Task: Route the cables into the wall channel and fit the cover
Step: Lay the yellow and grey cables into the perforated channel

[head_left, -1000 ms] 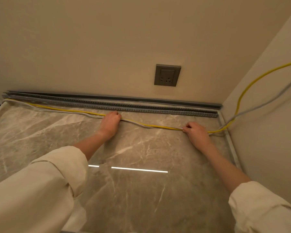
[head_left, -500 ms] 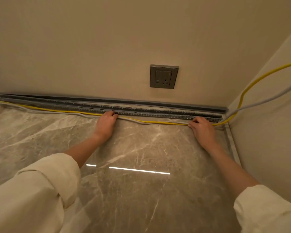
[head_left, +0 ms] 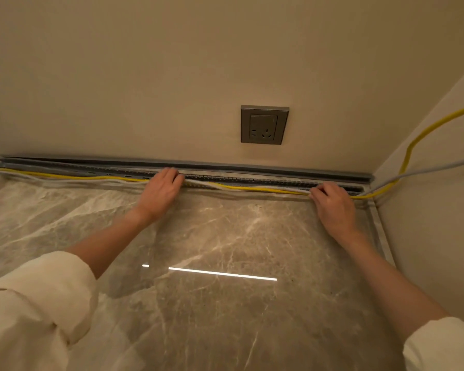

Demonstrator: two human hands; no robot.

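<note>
A long grey slotted channel (head_left: pixel 265 180) runs along the foot of the back wall, with a grey cover strip (head_left: pixel 252 167) lying against the wall just behind it. A yellow cable (head_left: pixel 252 187) and a grey-white cable (head_left: pixel 204 183) lie along the channel's front edge and climb the right wall. My left hand (head_left: pixel 161 191) presses on the cables near the channel's middle, fingers over them. My right hand (head_left: pixel 332 202) pinches the cables near the right end.
A grey wall socket (head_left: pixel 264 124) sits above the channel. The floor is glossy marble tile (head_left: pixel 212 303) with a ceiling light's reflection. The right wall (head_left: pixel 439 210) meets the back wall in a corner with a metal edge strip (head_left: pixel 381 228).
Both hands have moved the cables from the open floor back to the channel's front edge. The view has shifted closer to the wall.
</note>
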